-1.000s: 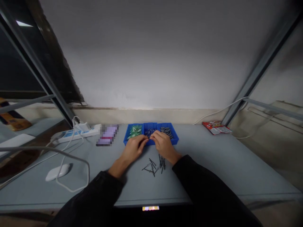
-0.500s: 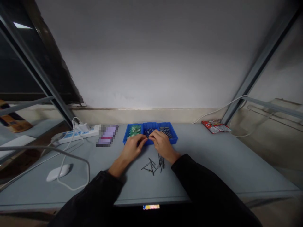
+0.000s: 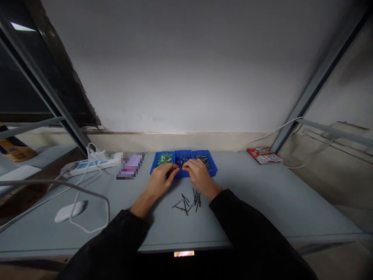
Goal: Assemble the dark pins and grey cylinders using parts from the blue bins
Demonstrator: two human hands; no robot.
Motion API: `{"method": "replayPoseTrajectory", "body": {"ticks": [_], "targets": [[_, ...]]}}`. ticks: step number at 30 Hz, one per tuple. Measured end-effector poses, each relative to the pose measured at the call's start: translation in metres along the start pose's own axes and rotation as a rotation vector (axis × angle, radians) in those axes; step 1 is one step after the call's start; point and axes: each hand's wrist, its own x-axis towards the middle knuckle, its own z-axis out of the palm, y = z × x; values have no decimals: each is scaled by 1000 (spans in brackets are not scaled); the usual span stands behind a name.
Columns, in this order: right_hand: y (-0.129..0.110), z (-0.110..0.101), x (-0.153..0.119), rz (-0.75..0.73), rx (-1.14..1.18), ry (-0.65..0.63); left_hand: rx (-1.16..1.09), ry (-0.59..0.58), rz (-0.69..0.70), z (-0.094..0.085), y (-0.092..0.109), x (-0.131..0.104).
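Observation:
My left hand (image 3: 162, 177) and my right hand (image 3: 200, 175) meet fingertip to fingertip over the front edge of the blue bins. Both are closed in a pinch; what lies between the fingers is too small to name. The left blue bin (image 3: 152, 168) has small green and pale pieces (image 3: 165, 158) in it. Thin dark and silvery pieces (image 3: 182, 160) lie in the middle bin, partly hidden by my fingers. In the right bin (image 3: 214, 168) are grey cylindrical pieces (image 3: 204, 159). Nearer to me, several slim dark pen-like sticks (image 3: 186, 204) lie loose on the grey table.
To the left are a white power strip (image 3: 87, 167) with plugs and cables, a blurred-out phone (image 3: 131, 165) and a white mouse (image 3: 69, 212). A red snack packet (image 3: 264, 154) lies at the back right. Metal posts (image 3: 311, 83) flank the table (image 3: 262, 202).
The whole view has shifted slightly, so everything appears a little further left and up. My hands keep their pinch together over the bins, with the fingers moving only slightly.

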Motion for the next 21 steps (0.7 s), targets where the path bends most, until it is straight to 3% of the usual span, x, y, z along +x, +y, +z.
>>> {"method": "replayPoseTrajectory", "body": {"ticks": [3,6,8,12,14,16,17,21], "targets": [[-2,-10,4,6,0,105,-3,26,-7,-3,-1,-1],[-1,-18,11,110,3,365,18,78,-27,-10,0,-1],[3,-20,15,179,-5,462,22,131,-69,-20,5,-2],[15,-15,17,239,-111,321,-18,294,-234,-44,27,-20],[19,-13,14,280,-144,274,-111,467,-381,-50,40,-42],[19,-14,10,317,-135,271,-187,717,-497,-50,49,-68],[18,-15,9,329,-124,279,-199,763,-550,-47,53,-81],[9,-20,6,321,-91,289,-157,555,-673,-38,57,-115]]}}
